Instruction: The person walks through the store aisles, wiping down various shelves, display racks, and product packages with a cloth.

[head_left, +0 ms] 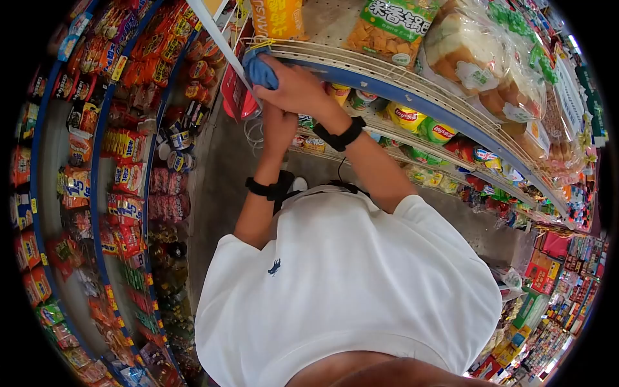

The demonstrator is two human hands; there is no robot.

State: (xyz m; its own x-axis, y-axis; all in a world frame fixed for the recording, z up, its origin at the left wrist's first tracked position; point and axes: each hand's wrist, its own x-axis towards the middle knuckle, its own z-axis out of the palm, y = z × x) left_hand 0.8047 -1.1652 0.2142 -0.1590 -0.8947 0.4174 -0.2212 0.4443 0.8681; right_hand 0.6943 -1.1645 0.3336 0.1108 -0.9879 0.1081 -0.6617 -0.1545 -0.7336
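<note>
At the left end of a wire-edged shelf, my right hand is closed on a blue cloth, which lies against a pale upright post. Just below it, my left hand is close to the same post, partly covered by my right hand; its fingers are hidden, so what it holds cannot be made out. A black band circles each wrist. Behind the post hangs a red object. An orange package stands on the shelf just above the cloth.
Further right on the shelf are a green snack bag and bagged bread. Lower shelves hold chip bags. Shelves of packaged noodles and snacks run along the left. Grey floor shows between the shelves.
</note>
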